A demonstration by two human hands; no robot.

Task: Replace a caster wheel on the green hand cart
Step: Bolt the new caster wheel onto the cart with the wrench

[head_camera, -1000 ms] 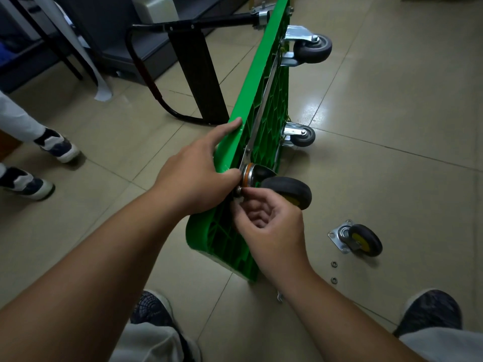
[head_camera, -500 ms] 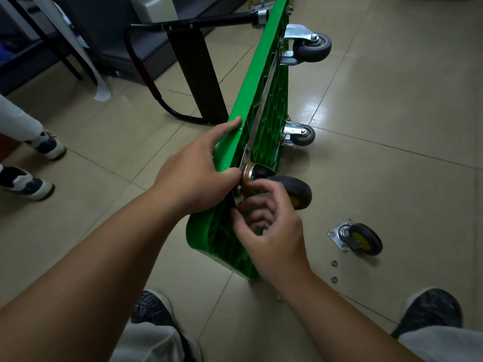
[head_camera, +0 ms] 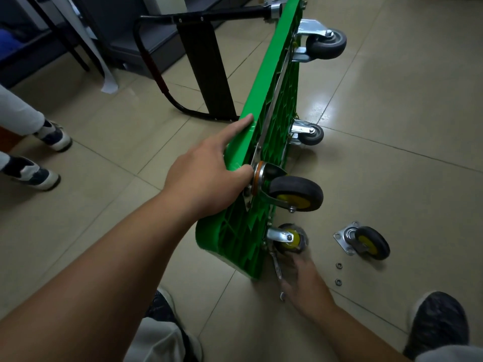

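Observation:
The green hand cart [head_camera: 264,142] stands on its long edge on the tiled floor, underside facing right. My left hand [head_camera: 206,176] grips its upper rim, thumb against the mounting plate of a black caster with a yellow hub [head_camera: 295,193]. A second yellow-hub caster [head_camera: 290,237] sits at the lower corner. Down on the floor, my right hand [head_camera: 303,280] is blurred, fingers spread beside a small metal wrench [head_camera: 277,267] that lies by that corner. A loose caster [head_camera: 366,242] lies further right, with two small washers [head_camera: 339,265] in front of it.
Two grey casters [head_camera: 325,44] [head_camera: 309,133] are fixed at the cart's far end, where the black folded handle [head_camera: 203,17] juts left. Another person's shoes [head_camera: 52,135] stand at the left. My own shoes [head_camera: 439,322] [head_camera: 159,307] flank the near floor.
My right hand has left the caster's mounting plate and dropped to the floor beside the wrench. The left hand still holds the cart rim and plate.

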